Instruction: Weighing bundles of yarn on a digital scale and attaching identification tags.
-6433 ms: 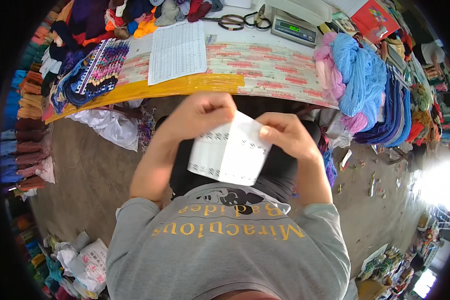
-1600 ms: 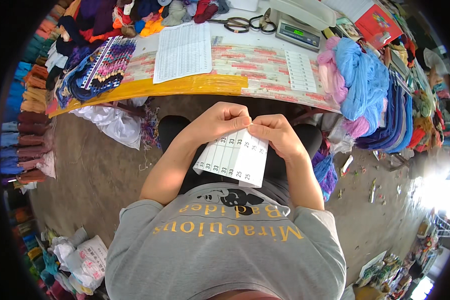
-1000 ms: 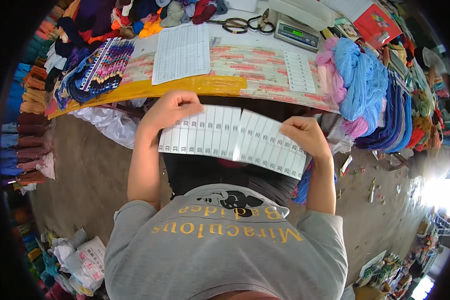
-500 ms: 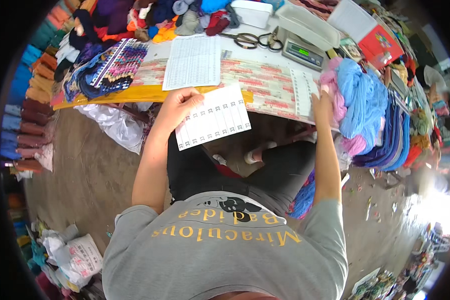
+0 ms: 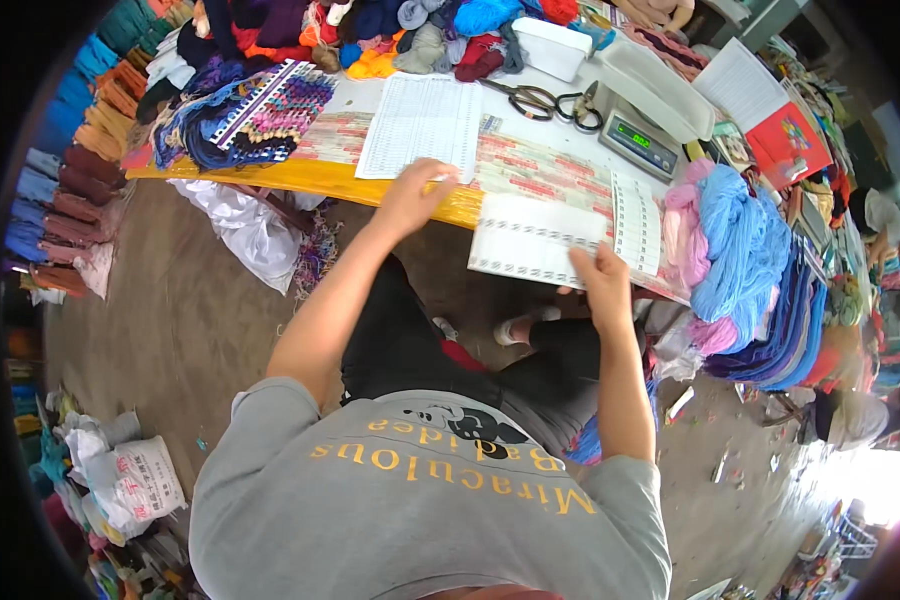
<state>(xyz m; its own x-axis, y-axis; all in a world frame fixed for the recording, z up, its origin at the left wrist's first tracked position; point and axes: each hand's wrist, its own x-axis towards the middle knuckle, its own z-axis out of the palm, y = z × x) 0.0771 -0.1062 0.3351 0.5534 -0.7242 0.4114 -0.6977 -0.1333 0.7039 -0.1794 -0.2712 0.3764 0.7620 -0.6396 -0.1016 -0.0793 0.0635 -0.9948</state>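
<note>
A white card with rows of small printed marks (image 5: 535, 228) is held at its right end by my right hand (image 5: 607, 285), thumb on top and fingers beneath. It lies tilted over the table's front edge. My left hand (image 5: 415, 197) is left of the card, at the yellow front edge of the table (image 5: 355, 188). Its fingers are curled together by the lower edge of a printed paper sheet (image 5: 425, 120); whether a small pale thing is between them is hard to see. Another printed card (image 5: 638, 215) lies on the table right of the held one.
Behind lie black-handled scissors (image 5: 530, 100) and a digital scale (image 5: 638, 140) with a white tray. Blue yarn hanks (image 5: 740, 240) and pink yarn (image 5: 682, 225) rest at the right. A board strung with multicolored yarn (image 5: 270, 115) is at the left, with yarn heaps (image 5: 380, 60) behind.
The white card has passed from my left hand to my right and moved rightward. My right hand has come back from the pink yarn; my left has moved right along the table edge.
</note>
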